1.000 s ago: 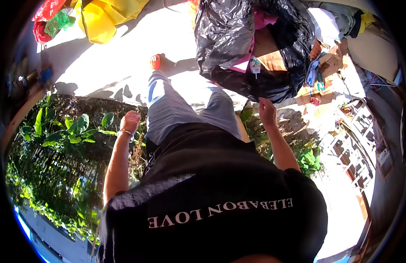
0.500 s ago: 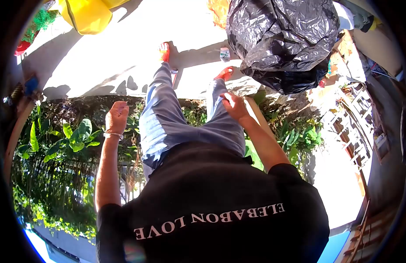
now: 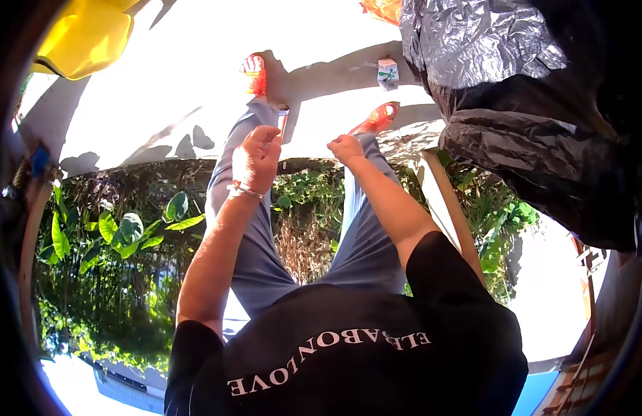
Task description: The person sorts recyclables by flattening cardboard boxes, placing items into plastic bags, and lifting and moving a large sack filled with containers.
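yellow sheet-like item [image 3: 89, 41], at the upper left, over sunlit ground [image 3: 175, 69]; broad-leaved plants [image 3: 130, 232], lower down, lit in patches. left hand [image 3: 256, 159], bracelet [image 3: 246, 189] at the wrist, in front of one leg of blue trousers [image 3: 255, 249] — fingers curled inward, contents, if any, cannot be told. narrow red item [image 3: 283, 123], seen just past this hand, partly hidden. black shirt [image 3: 404, 367], white lettering, lower middle. right hand [image 3: 346, 149], before the other trouser leg, near the left hand but apart from it; fingers folded as a loose fist, grip hidden from view. small white carton [image 3: 387, 74], green mark, on shaded ground beyond the right hand. black plastic bag [image 3: 508, 125], large and crumpled, at the upper right — apart from both hands.
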A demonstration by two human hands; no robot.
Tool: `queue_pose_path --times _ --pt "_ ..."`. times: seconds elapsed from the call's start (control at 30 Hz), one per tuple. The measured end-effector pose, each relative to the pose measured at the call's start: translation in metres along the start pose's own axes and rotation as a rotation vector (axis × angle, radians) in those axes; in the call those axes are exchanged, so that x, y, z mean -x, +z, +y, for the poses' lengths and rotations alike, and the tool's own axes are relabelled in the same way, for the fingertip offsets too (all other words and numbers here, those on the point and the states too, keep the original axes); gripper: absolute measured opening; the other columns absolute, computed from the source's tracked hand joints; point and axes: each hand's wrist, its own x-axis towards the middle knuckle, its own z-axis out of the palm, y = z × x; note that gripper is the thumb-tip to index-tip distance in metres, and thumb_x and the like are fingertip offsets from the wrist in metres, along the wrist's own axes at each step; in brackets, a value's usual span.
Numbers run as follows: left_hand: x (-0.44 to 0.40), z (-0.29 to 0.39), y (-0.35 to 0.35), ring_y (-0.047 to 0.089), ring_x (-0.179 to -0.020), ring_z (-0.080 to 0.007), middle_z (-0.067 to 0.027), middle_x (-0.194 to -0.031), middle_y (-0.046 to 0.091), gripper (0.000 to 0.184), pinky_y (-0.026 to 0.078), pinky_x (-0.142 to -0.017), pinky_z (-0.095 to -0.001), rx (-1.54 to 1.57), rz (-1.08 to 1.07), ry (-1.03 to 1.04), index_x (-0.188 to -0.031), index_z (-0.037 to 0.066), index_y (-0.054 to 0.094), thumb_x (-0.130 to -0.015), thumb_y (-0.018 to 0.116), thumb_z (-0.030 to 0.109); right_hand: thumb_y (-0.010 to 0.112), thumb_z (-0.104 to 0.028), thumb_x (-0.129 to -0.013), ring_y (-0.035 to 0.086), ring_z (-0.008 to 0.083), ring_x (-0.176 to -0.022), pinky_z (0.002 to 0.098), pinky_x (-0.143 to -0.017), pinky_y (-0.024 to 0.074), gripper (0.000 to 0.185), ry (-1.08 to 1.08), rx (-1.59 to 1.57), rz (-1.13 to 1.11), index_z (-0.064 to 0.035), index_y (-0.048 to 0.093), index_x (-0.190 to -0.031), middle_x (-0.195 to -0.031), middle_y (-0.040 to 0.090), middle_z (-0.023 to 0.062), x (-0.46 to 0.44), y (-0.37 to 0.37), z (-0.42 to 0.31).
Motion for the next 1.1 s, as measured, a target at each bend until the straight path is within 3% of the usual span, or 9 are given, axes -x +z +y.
queue_pose_path --times 0.1,0.2,0.4,0.63,0.73,0.8,0.87,0.93,1.1 --pt "-0.020 -0.020 0.020 0.062 -0.070 -0.0229 -0.0113 -0.081 0.063 0.012 0.048 -0.064 -0.0300 -0.057 0.016 0.033 -0.090 0.004 0.059 -0.080 0.058 0.010 0.062 -0.038 -0.071 0.062 0.0281 -0.084 0.0353 -0.080 0.0467 0.044 0.044 -0.050 -0.053 0.0013 0.063 -0.091 -0.086 0.066 0.0155 -0.033 0.033 -0.014" --pt "-0.031 -0.024 0.025 0.060 -0.070 -0.0270 -0.0125 -0.080 0.061 0.013 0.047 -0.066 -0.0337 -0.202 -0.064 0.018 -0.091 0.003 0.058 -0.079 0.059 0.008 0.065 -0.041 -0.071 0.054 0.0335 -0.107 0.0371 -0.089 0.0429 0.064 0.095 -0.038 -0.047 0.0071 0.053 -0.112 -0.110 0.057 0.0239 -0.062 0.075 -0.035" --pt "-0.037 -0.007 0.020 0.060 -0.072 -0.0274 -0.0130 -0.080 0.061 0.014 0.047 -0.067 -0.0346 -0.188 -0.162 0.120 -0.093 0.001 0.058 -0.079 0.058 0.006 0.074 -0.035 -0.067 0.045 0.0336 -0.118 0.0423 -0.096 0.0401 0.076 0.319 -0.164 -0.055 -0.0008 0.040 -0.126 -0.126 0.048 0.0181 -0.122 0.146 -0.066" --pt "-0.043 0.004 0.018 0.061 -0.072 -0.0270 -0.0135 -0.082 0.062 0.016 0.048 -0.067 -0.0335 -0.169 -0.194 0.023 -0.094 0.001 0.060 -0.079 0.060 0.005 0.076 -0.030 -0.062 0.057 0.0320 -0.102 0.0417 -0.086 0.0442 0.056 0.193 -0.175 0.165 -0.0059 0.053 -0.107 -0.105 0.061 0.0134 -0.149 0.158 -0.082" --pt "-0.042 0.004 0.023 0.061 -0.073 -0.0273 -0.0139 -0.082 0.062 0.015 0.049 -0.067 -0.0339 -0.187 -0.212 0.022 -0.093 0.001 0.059 -0.079 0.060 0.006 0.076 -0.031 -0.056 0.060 0.0303 -0.095 0.0362 -0.079 0.0475 0.058 -0.028 -0.402 0.209 -0.0035 0.054 -0.103 -0.094 0.063 0.0155 -0.161 0.141 -0.066" --pt "-0.042 -0.001 0.027 0.061 -0.073 -0.0275 -0.0142 -0.082 0.062 0.015 0.049 -0.067 -0.0343 -0.208 -0.233 0.043 -0.092 0.001 0.059 -0.079 0.060 0.007 0.076 -0.025 -0.056 0.058 0.0199 -0.085 0.0308 -0.076 0.0471 0.053 -0.250 -0.853 0.264 -0.0007 0.053 -0.098 -0.091 0.060 0.0103 -0.141 0.094 -0.064" --pt "-0.040 -0.005 0.030 0.061 -0.075 -0.0292 -0.0151 -0.082 0.062 0.015 0.048 -0.068 -0.0366 -0.245 -0.258 0.061 -0.092 0.002 0.058 -0.079 0.060 0.009 0.070 -0.015 -0.062 0.054 0.0155 -0.082 0.0287 -0.076 0.0463 0.042 -0.334 -1.005 0.196 0.0000 0.052 -0.097 -0.090 0.057 0.0071 -0.139 0.056 -0.034" --pt "-0.041 -0.008 0.034 0.061 -0.075 -0.0302 -0.0154 -0.081 0.061 0.015 0.048 -0.068 -0.0376 -0.278 -0.277 0.085 -0.092 0.002 0.058 -0.079 0.060 0.010 0.066 -0.010 -0.064 0.054 0.0120 -0.074 0.0245 -0.068 0.0458 0.031 -0.271 -1.088 0.025 -0.0015 0.055 -0.092 -0.083 0.057 0.0037 -0.143 0.008 0.006" --pt "-0.043 -0.008 0.037 0.058 -0.072 -0.0308 -0.0133 -0.076 0.060 0.015 0.046 -0.064 -0.0396 -0.272 -0.298 0.075 -0.088 0.004 0.057 -0.079 0.060 0.016 0.065 -0.005 -0.064 0.053 0.0096 -0.069 0.0243 -0.064 0.0464 0.024 -0.381 -0.768 0.329 -0.0035 0.053 -0.085 -0.080 0.056 0.0019 -0.142 -0.107 0.044"
